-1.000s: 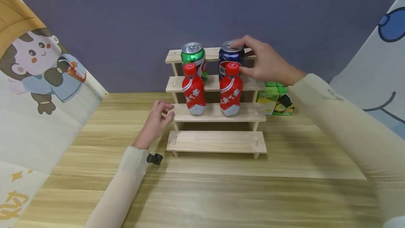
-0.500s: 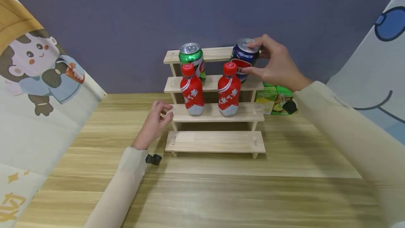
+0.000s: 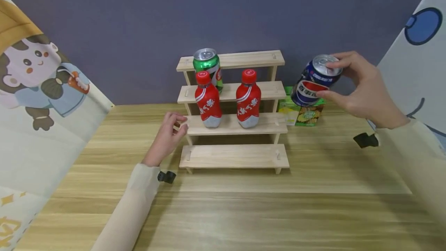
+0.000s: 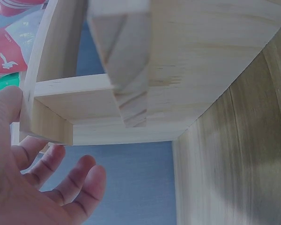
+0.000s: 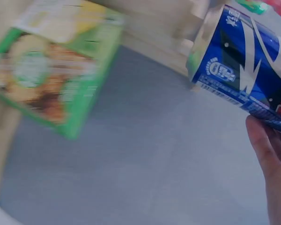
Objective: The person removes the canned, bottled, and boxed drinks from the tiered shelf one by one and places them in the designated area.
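Observation:
My right hand holds a blue soda can in the air, tilted, to the right of a wooden tiered shelf. The can's printed side fills the upper right of the right wrist view. At the shelf's left end, my left hand touches the end of a tier with thumb and fingers, gripping it in the left wrist view. A green soda can stands behind two red bottles, partly hidden by one. The second red bottle stands to its right.
A green printed box sits behind the shelf's right end, below the held can. The wood-grain table spreads in front. A dark blue wall stands behind, with cartoon-printed panels at the sides.
My right hand has lifted the blue can off the shelf's upper tier and carried it right and nearer, tilting it. The left hand stays at the shelf's left end.

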Available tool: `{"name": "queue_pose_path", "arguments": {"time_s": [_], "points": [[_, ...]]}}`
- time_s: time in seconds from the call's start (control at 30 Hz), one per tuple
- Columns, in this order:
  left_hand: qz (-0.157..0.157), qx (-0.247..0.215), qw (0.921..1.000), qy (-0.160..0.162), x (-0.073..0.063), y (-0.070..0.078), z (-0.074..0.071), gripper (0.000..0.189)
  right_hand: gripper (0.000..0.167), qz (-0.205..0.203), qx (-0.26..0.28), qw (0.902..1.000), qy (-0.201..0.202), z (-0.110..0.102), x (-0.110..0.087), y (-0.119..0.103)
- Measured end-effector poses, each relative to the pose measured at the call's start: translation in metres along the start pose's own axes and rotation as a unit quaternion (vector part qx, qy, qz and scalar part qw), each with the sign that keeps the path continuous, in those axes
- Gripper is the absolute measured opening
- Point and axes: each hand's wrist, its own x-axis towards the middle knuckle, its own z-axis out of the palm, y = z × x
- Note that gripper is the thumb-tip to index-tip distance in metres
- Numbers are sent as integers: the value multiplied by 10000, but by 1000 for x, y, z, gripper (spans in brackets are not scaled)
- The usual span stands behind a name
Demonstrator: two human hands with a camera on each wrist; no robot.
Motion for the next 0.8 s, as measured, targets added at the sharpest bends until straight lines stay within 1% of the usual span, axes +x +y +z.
{"name": "queue_pose_path", "arguments": {"time_s": [0.13, 0.3, 0.33, 0.43, 0.5, 0.63, 0.8], "points": [[65, 18, 10000, 24, 0, -2, 0, 22, 68, 215, -441, 9986, -179, 4, -30, 15], [97, 21, 9999, 13, -1, -2, 0, 24, 60, 665, -690, 9939, -538, 23, -58, 32], [82, 22, 10000, -2, -1, -2, 0, 24, 58, 738, -640, 9933, -613, 28, -61, 37], [75, 17, 10000, -21, -1, -2, 0, 24, 54, 894, -494, 9916, -797, 43, -68, 50], [88, 27, 10000, -33, -1, -3, 0, 24, 52, 940, -413, 9911, -852, 52, -71, 58], [102, 29, 9999, -41, -1, -2, 0, 23, 51, 929, -378, 9905, -939, 67, -74, 69], [99, 39, 9999, -47, -1, -1, -2, 23, 49, 867, -303, 9911, -965, 78, -75, 75]]}}
